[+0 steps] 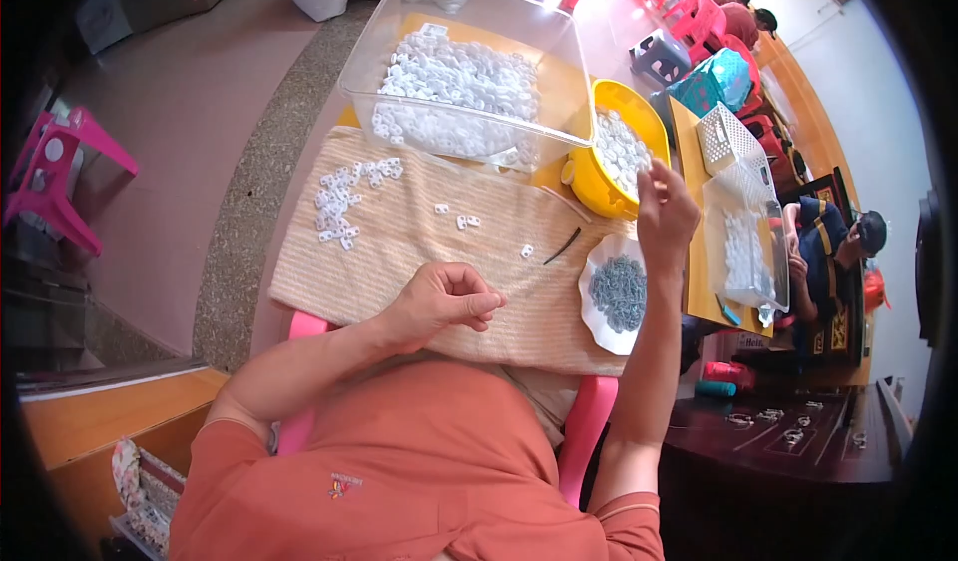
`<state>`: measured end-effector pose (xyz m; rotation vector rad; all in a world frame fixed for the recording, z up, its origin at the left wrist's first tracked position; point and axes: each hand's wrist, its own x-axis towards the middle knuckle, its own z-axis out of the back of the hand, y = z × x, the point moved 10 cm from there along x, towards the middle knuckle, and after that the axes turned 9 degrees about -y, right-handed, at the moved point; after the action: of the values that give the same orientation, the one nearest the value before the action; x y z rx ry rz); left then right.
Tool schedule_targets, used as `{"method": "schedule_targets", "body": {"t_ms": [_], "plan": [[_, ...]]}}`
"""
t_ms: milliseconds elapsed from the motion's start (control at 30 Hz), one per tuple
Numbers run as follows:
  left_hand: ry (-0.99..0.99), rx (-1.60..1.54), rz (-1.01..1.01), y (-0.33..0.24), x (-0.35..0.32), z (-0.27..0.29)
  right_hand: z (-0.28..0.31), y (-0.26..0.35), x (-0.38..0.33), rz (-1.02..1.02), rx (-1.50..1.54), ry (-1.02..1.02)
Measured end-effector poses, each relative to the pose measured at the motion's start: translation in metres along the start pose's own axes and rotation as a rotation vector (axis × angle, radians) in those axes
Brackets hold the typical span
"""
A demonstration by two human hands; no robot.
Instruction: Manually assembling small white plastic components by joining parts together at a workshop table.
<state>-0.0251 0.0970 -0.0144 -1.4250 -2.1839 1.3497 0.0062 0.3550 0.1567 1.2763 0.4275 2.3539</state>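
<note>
Your left hand [444, 301] pinched on small white piece, low over woven mat [419, 262]. Right hand [664, 212] raised at yellow bowl [639, 122], 2 o'clock, fingertips closed; contents unclear. Likely mid-assembly: next, join parts.

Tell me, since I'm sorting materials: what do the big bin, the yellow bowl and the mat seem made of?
The big bin looks like clear glossy plastic; its contents show through. The yellow bowl seems opaque moulded plastic with a sheen. The mat appears to be woven tan cloth, ribbed and matte.

On the mat [419, 252] before us, a tray [469, 62] sits behind, a bowl [624, 152] to its right, a plate [614, 291] nearer.
</note>
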Motion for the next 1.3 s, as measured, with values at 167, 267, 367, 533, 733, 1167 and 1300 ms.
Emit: {"method": "schedule_targets", "body": {"t_ms": [167, 267, 367, 533, 733, 1167, 1300], "plan": [[-0.024, 0.047, -0.058, -0.009, -0.002, 0.004, -0.011, -0.024, 0.008, -0.104, 0.138, 0.072], [-0.032, 0.122, -0.141, -0.013, -0.001, 0.003, -0.012, -0.012, -0.010, -0.038, 0.058, 0.096], [-0.032, 0.210, -0.203, -0.012, 0.000, 0.003, -0.010, 0.004, -0.019, 0.048, 0.070, 0.097], [-0.054, 0.319, -0.237, -0.017, -0.003, 0.000, -0.006, 0.009, -0.022, 0.062, 0.093, 0.122], [-0.088, 0.350, -0.265, -0.020, -0.004, 0.003, -0.022, 0.039, -0.031, 0.056, 0.273, 0.201], [-0.182, 0.459, -0.396, -0.047, -0.011, 0.009, -0.086, 0.114, 0.024, 0.364, 0.211, 0.443], [-0.277, 0.453, -0.473, -0.063, -0.015, 0.021, -0.116, 0.149, 0.008, 0.687, -0.040, 0.604]]}}
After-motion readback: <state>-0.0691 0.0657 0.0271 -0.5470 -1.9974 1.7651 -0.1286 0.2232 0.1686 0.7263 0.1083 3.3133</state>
